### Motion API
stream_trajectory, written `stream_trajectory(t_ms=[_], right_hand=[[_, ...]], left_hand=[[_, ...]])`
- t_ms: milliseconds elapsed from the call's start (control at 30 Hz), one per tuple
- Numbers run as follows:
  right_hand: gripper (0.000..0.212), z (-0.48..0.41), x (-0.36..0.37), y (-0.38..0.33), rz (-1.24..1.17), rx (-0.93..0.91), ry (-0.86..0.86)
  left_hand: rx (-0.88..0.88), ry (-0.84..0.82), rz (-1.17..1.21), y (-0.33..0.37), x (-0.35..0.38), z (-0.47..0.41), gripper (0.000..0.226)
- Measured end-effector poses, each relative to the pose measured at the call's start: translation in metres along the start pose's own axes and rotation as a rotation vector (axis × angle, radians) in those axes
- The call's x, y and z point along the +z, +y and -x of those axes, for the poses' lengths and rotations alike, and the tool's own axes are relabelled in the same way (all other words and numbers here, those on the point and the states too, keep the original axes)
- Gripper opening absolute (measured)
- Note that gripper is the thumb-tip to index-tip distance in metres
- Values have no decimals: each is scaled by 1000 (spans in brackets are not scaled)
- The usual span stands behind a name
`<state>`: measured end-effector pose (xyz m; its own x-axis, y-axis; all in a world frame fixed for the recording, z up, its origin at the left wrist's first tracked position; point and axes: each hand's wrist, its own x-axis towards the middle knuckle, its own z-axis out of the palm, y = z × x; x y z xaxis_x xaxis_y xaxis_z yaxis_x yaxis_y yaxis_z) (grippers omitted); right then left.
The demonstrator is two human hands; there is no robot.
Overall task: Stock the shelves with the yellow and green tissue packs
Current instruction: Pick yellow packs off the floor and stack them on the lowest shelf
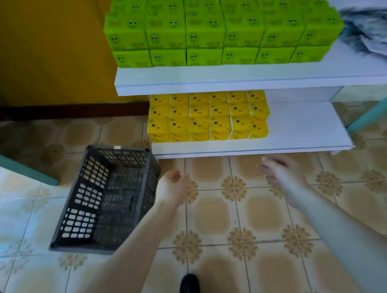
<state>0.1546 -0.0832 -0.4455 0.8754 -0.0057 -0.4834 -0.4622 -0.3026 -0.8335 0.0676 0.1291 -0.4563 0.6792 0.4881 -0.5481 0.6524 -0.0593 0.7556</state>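
Green tissue packs (221, 28) with printed faces stand stacked in several rows on the upper white shelf (228, 76). Yellow tissue packs (206, 118) fill the left part of the lower white shelf (304, 131); its right part is bare. My left hand (171, 188) hangs over the tiled floor just right of the black crate, fingers relaxed and holding nothing. My right hand (282, 173) reaches forward below the lower shelf's front edge, fingers straight and loose, also holding nothing.
A black plastic crate (103, 197) with nothing visible inside stands on the floor at the left, close to the lower shelf's corner. A grey cloth (373, 32) lies on the upper shelf's right end. A black shoe (188, 291) shows at the bottom. A yellow wall (36, 50) rises on the left.
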Motion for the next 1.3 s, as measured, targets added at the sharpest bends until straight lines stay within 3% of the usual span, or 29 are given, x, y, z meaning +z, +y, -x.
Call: stream_trajectory(t_ms=[200,333,533,600,700,767,1000,1133,1300], right_hand=[[3,-42,16,-10,-76,65,-48],[13,-94,9,-10,-73,80,-65],[32,-208,-10,-13,15,55,-103],[35,-243,-13,-11,47,39,-131],[38,-290,-12,2,61,32,-149],[39,-322,-7,20,74,38,-141],[40,-428,12,124,59,23,-22],[44,-492,8,188,45,-3,143],[51,-562,-6,240,-4,-70,331]], left_hand=[[-40,55,-14,14,-2,-40,39],[-82,74,-18,25,24,-77,8],[-105,142,-5,45,81,-150,19],[-114,135,5,46,99,-176,13],[-163,156,64,44,124,-208,38],[-151,163,66,31,139,-233,39],[-94,111,4,-42,218,-342,43],[-25,53,7,-76,274,-400,23],[61,27,-11,-113,335,-458,38]])
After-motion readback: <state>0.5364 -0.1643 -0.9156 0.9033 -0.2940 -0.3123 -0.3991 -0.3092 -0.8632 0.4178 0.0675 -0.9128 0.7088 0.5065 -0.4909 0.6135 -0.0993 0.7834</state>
